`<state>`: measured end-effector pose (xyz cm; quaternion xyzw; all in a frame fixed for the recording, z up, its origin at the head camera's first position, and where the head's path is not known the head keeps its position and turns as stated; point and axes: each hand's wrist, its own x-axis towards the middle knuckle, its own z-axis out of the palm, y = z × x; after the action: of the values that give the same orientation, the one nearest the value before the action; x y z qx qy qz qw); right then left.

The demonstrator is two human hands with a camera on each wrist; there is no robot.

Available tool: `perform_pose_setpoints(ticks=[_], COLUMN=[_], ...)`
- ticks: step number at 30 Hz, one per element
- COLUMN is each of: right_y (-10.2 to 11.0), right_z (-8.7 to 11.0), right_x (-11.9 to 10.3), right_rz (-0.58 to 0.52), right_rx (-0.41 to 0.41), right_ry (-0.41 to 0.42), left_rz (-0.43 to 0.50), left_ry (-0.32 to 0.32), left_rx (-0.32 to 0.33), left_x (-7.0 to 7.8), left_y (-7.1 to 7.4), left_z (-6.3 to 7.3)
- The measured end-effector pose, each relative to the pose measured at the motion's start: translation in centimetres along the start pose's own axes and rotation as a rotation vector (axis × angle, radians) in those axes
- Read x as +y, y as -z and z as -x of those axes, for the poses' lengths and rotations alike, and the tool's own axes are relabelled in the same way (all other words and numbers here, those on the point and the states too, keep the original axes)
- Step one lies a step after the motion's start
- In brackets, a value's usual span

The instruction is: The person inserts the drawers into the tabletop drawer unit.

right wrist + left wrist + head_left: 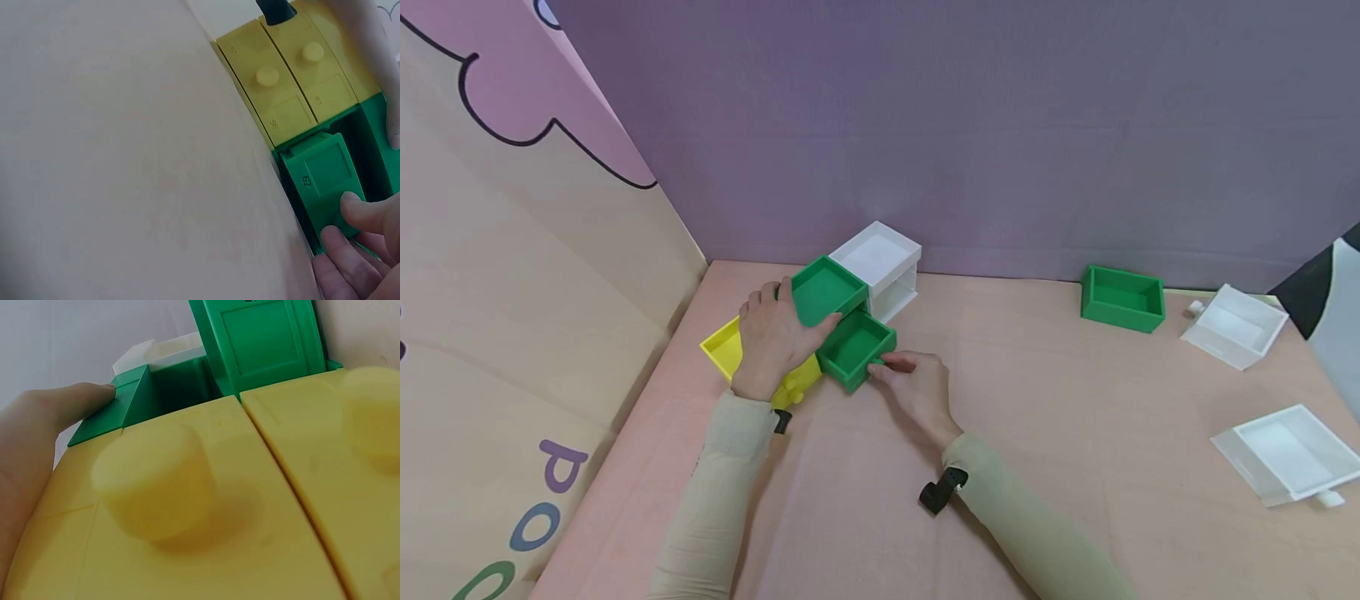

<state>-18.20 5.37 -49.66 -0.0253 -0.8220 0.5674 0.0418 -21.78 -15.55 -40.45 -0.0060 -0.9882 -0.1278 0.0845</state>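
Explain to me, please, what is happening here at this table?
A person is handling small drawers with both bare hands. The right hand pinches the knob of a green drawer, which sticks out from the green cabinet. The left hand rests over the yellow cabinet and touches the green one. Beside them stands a white cabinet. Farther right lie another green drawer and two white drawers, outside any cabinet.
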Motion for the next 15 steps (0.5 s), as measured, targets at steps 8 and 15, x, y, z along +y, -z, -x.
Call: perform_pose_setpoints(ticks=[8,15], right_y=[-0.21,-0.78], right_z=[-0.49,-0.81], right_x=[-0.24,-0.23], right_rz=[-0.013,-0.017], right_rx=[-0.02,-0.029], right_ry=[-0.03,-0.03], left_rz=[-0.009,-0.019], left_ry=[-0.001,0.0], left_rx=[0.005,-0.007], left_x=[-0.09,-0.12], left_y=[-0.14,-0.12], left_z=[-0.16,-0.19])
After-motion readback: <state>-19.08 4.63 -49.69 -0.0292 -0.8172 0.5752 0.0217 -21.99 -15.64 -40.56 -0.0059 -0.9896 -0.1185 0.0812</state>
